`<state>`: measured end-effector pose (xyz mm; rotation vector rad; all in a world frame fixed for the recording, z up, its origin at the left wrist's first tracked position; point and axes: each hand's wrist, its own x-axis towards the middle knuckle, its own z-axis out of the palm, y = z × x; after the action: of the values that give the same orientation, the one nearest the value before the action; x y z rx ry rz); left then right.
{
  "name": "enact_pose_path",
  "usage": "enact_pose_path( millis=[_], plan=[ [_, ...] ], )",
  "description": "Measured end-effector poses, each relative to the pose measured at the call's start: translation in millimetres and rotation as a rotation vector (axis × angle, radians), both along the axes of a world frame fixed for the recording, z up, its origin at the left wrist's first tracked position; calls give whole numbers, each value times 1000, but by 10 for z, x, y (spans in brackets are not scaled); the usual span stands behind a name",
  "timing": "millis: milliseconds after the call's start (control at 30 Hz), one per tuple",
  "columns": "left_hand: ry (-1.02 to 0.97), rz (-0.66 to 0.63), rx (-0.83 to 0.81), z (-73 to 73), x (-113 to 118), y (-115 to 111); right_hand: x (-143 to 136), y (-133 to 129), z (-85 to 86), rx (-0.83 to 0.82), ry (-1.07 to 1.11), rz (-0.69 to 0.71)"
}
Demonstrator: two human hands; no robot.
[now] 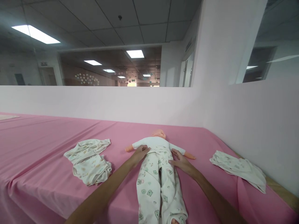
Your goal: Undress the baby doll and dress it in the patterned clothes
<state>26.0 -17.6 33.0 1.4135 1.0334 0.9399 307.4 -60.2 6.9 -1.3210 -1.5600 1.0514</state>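
Note:
A baby doll lies on its back, head toward the wall and arms spread. It wears a white long-sleeved top and white patterned trousers that reach down to its feet. My left hand touches the waist of the trousers on the left side, fingers close together at the fabric; whether they pinch it is too small to tell. On the right side of the waist, my right hand rests against the trousers with thumb and fingers apart.
Crumpled patterned baby clothes lie left of the doll on the pink sheet. Another folded white garment lies at the right near the wall. Windows stand above the wall.

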Motion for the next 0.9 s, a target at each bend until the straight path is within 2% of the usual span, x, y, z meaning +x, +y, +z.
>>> enact_pose_path(
  millis=[133,300,433,567,733,800,900],
  plan=[
    [169,-31,193,-11,-143,-195,-110,-15,77,-5,77,67],
    [272,-157,191,-36,-320,-346,-221,-269,150,2,-16,-11],
    [242,-290,217,-75,-424,-519,-199,-585,154,-4,-45,71],
    [307,-255,228,-134,-407,-636,-231,-730,93,52,-151,52],
    [504,-206,430,-149,-342,-675,-424,-782,0,240,-438,-104],
    [524,-177,453,-150,-354,-723,-444,-859,-1,265,-448,-117],
    [417,-216,385,-199,-416,-863,-364,-1022,26,174,-327,-7]
  ],
)
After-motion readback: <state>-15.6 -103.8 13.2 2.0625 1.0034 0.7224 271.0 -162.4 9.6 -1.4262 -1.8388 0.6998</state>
